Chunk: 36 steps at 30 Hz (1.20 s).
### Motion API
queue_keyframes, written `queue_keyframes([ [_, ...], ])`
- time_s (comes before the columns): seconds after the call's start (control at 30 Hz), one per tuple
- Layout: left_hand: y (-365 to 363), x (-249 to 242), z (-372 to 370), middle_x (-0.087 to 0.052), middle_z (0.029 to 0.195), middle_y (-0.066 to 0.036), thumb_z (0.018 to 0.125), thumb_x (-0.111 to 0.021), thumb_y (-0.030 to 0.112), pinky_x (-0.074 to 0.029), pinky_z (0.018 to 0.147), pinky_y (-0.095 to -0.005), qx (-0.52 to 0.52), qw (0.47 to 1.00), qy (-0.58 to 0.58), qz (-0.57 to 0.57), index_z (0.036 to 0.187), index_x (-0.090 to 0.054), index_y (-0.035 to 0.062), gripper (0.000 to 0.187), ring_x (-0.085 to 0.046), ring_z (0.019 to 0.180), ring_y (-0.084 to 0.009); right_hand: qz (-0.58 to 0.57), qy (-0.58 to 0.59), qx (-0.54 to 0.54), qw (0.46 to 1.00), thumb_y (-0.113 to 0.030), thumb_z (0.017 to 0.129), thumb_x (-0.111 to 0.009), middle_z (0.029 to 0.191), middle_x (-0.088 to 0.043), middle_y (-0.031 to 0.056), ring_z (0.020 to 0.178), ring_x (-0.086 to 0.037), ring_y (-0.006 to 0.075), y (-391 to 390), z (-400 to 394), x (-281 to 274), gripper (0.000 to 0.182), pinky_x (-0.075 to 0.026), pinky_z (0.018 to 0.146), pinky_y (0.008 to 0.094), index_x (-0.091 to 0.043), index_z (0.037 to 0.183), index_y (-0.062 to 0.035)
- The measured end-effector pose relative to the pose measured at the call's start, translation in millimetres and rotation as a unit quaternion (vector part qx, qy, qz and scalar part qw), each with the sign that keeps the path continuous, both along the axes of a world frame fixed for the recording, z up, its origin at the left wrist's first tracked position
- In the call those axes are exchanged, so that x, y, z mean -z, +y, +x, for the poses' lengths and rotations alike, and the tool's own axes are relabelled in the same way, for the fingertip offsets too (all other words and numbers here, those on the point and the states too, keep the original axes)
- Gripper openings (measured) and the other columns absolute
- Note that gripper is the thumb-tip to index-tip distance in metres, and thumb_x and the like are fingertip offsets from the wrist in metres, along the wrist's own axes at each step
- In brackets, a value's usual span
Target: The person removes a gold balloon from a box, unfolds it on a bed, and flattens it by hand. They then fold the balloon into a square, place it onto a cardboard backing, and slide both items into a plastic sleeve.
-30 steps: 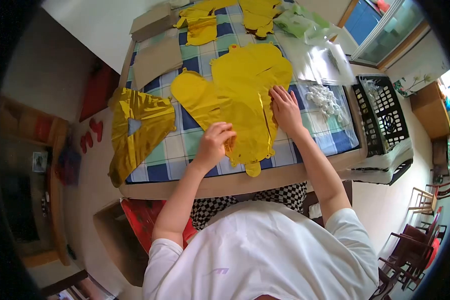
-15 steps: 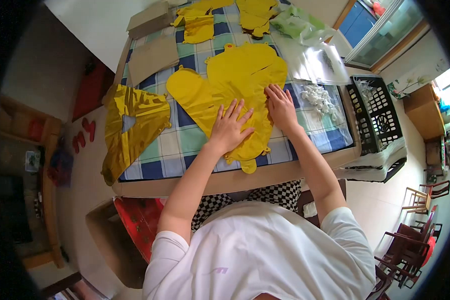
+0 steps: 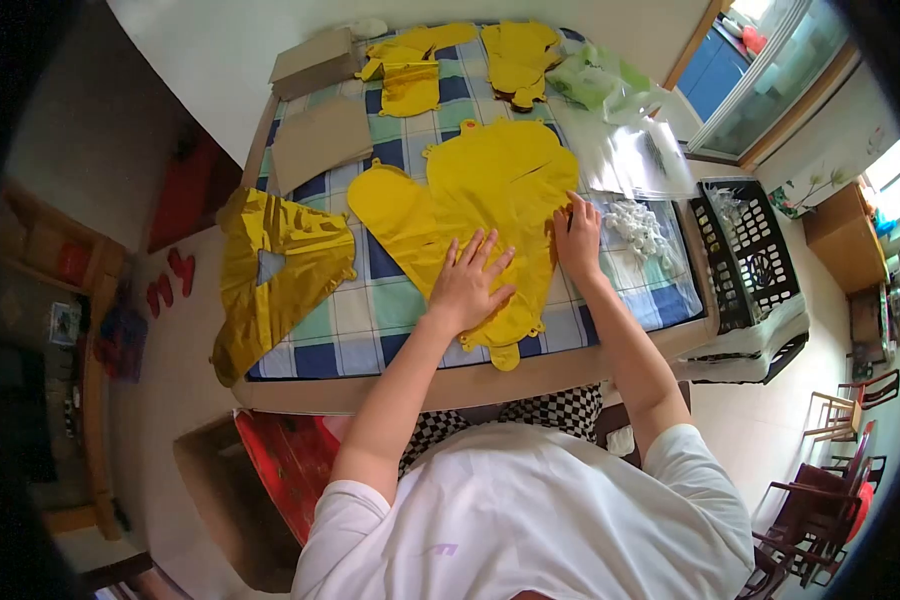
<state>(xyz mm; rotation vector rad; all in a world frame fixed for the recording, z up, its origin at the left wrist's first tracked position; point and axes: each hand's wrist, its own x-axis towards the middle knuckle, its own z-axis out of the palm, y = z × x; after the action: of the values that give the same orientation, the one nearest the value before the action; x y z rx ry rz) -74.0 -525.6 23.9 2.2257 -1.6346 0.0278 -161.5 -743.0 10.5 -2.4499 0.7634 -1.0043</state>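
A large flat yellow foil balloon (image 3: 490,195) lies on the checked blue-green tablecloth (image 3: 370,305). My left hand (image 3: 467,283) rests palm down on its lower part, fingers spread. My right hand (image 3: 577,238) presses on the balloon's right edge, fingers curled at the foil. A crumpled gold foil balloon (image 3: 275,270) hangs over the table's left edge.
Two smaller yellow balloons (image 3: 410,65) (image 3: 517,55) lie at the far end, by brown cardboard pieces (image 3: 320,140). Clear plastic bags (image 3: 630,150) and small white pieces (image 3: 640,220) sit to the right. A black basket (image 3: 760,240) stands beside the table.
My left hand went from a closed grip at the balloon's lower edge to lying flat with spread fingers. My right hand slid outward to the balloon's right edge.
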Motion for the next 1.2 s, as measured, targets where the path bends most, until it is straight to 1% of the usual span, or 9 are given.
queue_keyframes([
  [0.27,1.0,0.2,0.1,-0.029,0.15,-0.013,0.091,-0.049,0.048,-0.018,0.113,-0.0512,-0.004,1.0,-0.006,-0.004,0.14,-0.042,0.0198,0.057,-0.025,0.139,-0.0295,-0.042,0.039,0.026,0.998,-0.018,0.082,-0.059,0.105,-0.056,0.0163,0.1,-0.049,0.0357,-4.0,6.6,2.8,0.035,-0.04,0.09,0.045,-0.055,0.115,-0.0064],
  [0.37,1.6,-1.2,1.0,-0.035,0.146,-0.013,0.091,-0.051,0.045,-0.021,0.111,-0.0517,-0.022,0.994,0.037,-0.1,0.138,-0.045,0.016,0.055,-0.03,0.137,-0.0304,-0.04,0.052,0.029,0.997,-0.018,0.082,-0.059,0.105,-0.057,0.0148,0.1,-0.05,0.0351,-4.0,8.6,2.7,0.033,-0.04,0.089,0.0444,-0.056,0.114,-0.0077],
  [0.8,6.5,-0.7,-0.6,-0.043,0.141,-0.012,0.091,-0.052,0.044,-0.023,0.112,-0.0494,-0.001,0.997,0.035,-0.062,0.128,-0.055,0.0137,0.048,-0.034,0.135,-0.0277,-0.047,0.059,0.033,0.997,-0.012,0.082,-0.059,0.092,-0.061,0.01,0.092,-0.055,0.0298,-1.1,11.2,-1.6,0.028,-0.044,0.081,0.0428,-0.057,0.109,-0.0108],
  [0.93,6.6,-5.5,-1.1,-0.042,0.143,-0.011,0.092,-0.051,0.045,-0.021,0.113,-0.0485,-0.004,0.999,0.033,-0.035,0.131,-0.053,0.0155,0.049,-0.032,0.137,-0.0274,0.2,-0.001,-0.041,0.979,-0.009,0.084,-0.057,0.082,-0.064,0.0108,0.083,-0.059,0.0287,4.9,18.5,-24.4,0.028,-0.047,0.073,0.0409,-0.057,0.112,-0.0083],
  [1.0,6.0,-4.7,-2.4,-0.041,0.143,-0.011,0.092,-0.05,0.046,-0.021,0.113,-0.0484,-0.005,0.999,0.03,-0.031,0.131,-0.053,0.0159,0.049,-0.031,0.137,-0.0273,0.357,-0.103,-0.132,0.919,-0.009,0.085,-0.055,0.079,-0.065,0.0109,0.081,-0.061,0.0277,10.7,21.0,-43.9,0.028,-0.048,0.069,0.0394,-0.058,0.113,-0.0074],
  [1.03,5.7,-2.0,-2.2,-0.041,0.143,-0.011,0.092,-0.05,0.046,-0.021,0.113,-0.0485,-0.006,0.999,0.027,-0.034,0.131,-0.053,0.0161,0.049,-0.031,0.137,-0.0272,0.361,-0.102,-0.093,0.922,-0.01,0.087,-0.055,0.1,-0.066,0.0099,0.098,-0.06,0.0258,9.8,19.8,-46.4,0.028,-0.046,0.086,0.0422,-0.058,0.115,-0.0072],
  [1.13,7.6,-4.6,-2.8,-0.041,0.143,-0.01,0.092,-0.05,0.046,-0.021,0.112,-0.0488,-0.003,0.999,0.036,-0.022,0.131,-0.053,0.0165,0.049,-0.031,0.137,-0.0269,-0.101,0.119,0.033,0.987,-0.013,0.087,-0.056,0.122,-0.058,0.0099,0.119,-0.05,0.0255,-2.4,2.4,-15.5,0.03,-0.031,0.105,0.0497,-0.059,0.117,-0.0087],
  [1.17,7.1,-7.1,-1.1,-0.041,0.143,-0.01,0.092,-0.051,0.046,-0.021,0.112,-0.0489,-0.003,0.999,0.04,-0.016,0.131,-0.053,0.0166,0.049,-0.031,0.137,-0.0268,-0.112,0.181,0.014,0.977,-0.015,0.085,-0.058,0.137,-0.047,0.0091,0.133,-0.036,0.0257,-7.6,-2.4,0.8,0.034,-0.014,0.113,0.0549,-0.059,0.119,-0.0097],
  [1.2,6.2,-5.5,0.0,-0.041,0.143,-0.01,0.091,-0.051,0.046,-0.021,0.112,-0.0491,-0.004,0.999,0.034,-0.028,0.131,-0.053,0.0167,0.049,-0.031,0.137,-0.0269,-0.133,0.188,-0.014,0.973,-0.014,0.085,-0.057,0.137,-0.047,0.0094,0.135,-0.035,0.026,-2.6,-5.8,0.4,0.036,-0.014,0.113,0.0545,-0.058,0.12,-0.0096],
])
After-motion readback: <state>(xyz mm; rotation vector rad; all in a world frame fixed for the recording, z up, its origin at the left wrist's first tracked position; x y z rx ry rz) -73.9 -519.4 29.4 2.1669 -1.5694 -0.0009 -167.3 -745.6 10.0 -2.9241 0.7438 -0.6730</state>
